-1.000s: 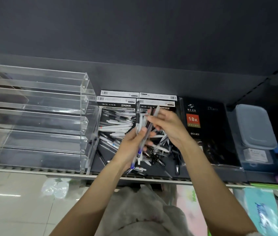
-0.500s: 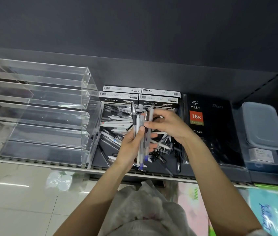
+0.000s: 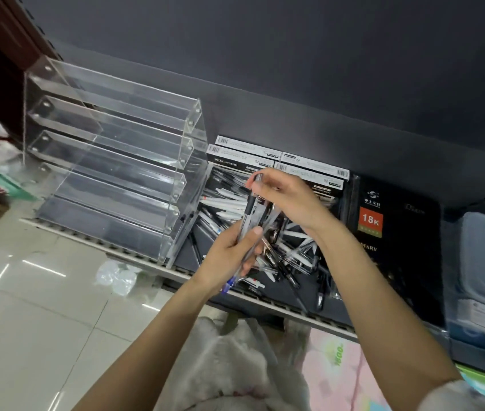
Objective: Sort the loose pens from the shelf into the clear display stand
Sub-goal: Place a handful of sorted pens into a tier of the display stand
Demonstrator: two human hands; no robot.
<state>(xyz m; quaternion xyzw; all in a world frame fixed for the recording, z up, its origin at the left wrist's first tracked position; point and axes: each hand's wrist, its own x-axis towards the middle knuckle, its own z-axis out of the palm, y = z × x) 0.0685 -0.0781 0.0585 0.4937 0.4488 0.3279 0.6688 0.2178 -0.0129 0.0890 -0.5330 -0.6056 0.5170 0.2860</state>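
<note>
The stand, a stepped clear rack at the left end of the shelf, shows no pens in any tier, so sorting seems barely begun; its clear walls make the tier floors hard to read. Just right of it lies the heap of loose pens, below some pen boxes, within easy reach of both arms. The left hand wraps its curled fingers round a bundle held upright, probably to gather several for one trip. The right hand pinches the top of that bundle with bent fingertips, likely evening the ends. How many pens the bundle holds is blurred, and the right thumb is hidden.
</note>
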